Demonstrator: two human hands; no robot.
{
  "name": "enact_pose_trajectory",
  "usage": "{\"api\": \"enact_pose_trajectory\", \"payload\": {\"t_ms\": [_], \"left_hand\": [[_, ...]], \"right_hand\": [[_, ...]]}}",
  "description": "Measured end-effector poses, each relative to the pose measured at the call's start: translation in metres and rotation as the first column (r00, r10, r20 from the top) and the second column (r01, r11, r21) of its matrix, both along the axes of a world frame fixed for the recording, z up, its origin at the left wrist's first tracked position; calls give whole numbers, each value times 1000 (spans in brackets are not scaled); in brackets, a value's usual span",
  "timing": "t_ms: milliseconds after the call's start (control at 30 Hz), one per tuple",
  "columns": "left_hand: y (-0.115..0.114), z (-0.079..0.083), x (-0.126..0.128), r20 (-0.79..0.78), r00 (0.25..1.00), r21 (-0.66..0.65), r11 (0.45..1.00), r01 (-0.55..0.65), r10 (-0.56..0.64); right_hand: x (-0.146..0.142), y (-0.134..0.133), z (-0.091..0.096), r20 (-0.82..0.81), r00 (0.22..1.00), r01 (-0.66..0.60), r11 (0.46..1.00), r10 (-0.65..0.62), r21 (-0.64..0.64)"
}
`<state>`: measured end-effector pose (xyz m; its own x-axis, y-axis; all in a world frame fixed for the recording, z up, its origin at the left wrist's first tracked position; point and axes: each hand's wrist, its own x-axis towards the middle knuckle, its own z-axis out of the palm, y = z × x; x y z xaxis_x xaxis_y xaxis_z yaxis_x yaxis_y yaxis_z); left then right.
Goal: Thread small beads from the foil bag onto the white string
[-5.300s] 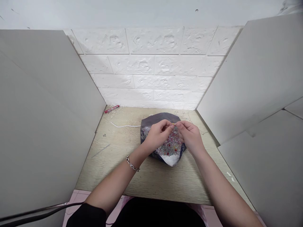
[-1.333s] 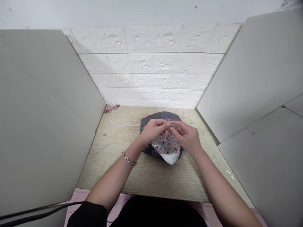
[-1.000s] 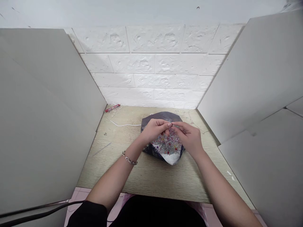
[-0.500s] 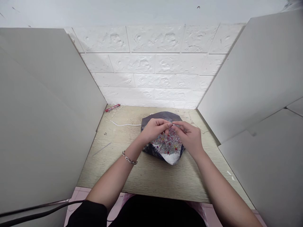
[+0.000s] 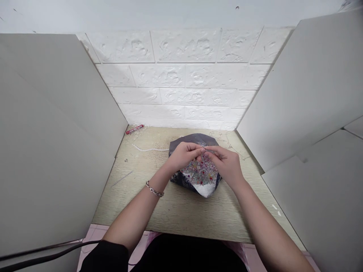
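Over a dark open bag [image 5: 181, 183] on the table, my two hands meet fingertip to fingertip. Many small beads [image 5: 201, 172], clear, pink, red and yellow, fill the bag's opening, with a white patch at its front corner. My left hand [image 5: 185, 155] is closed in a pinch, thumb against fingers. Thumb and forefinger of my right hand [image 5: 225, 162] pinch close beside it. Whatever lies between the fingertips is too small to make out. A white beaded strand [image 5: 150, 149] runs across the table to the bag's left side, where the rest of it is hidden.
A red wrapper [image 5: 135, 129] lies in the back left corner of the table [image 5: 170, 215]. A thin needle-like stick [image 5: 121, 178] rests at the left. Thin wire or thread [image 5: 229, 145] lies at the back right. Grey panels [image 5: 56, 132] stand on both sides, with a white brick-patterned wall behind.
The right fingertips have shifted very slightly left, toward the left fingertips. The bag, strand and other things on the table stay where they were.
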<state>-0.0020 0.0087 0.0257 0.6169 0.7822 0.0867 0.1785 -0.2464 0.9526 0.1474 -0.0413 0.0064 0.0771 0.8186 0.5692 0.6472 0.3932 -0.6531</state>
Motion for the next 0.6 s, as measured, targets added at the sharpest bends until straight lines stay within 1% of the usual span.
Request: {"api": "enact_pose_trajectory", "payload": {"t_ms": [133, 267, 600], "left_hand": [[1, -1, 0, -22, 1000, 6, 1000, 8, -8], [0, -1, 0, -25, 1000, -11, 1000, 5, -6], [1, -2, 1, 10, 1000, -21, 1000, 1, -1]], "right_hand": [[3, 2, -3, 105, 994, -23, 996, 14, 90], [4, 3, -4, 170, 985, -32, 990, 8, 139], [4, 2, -3, 128, 991, 25, 992, -41, 125]]}}
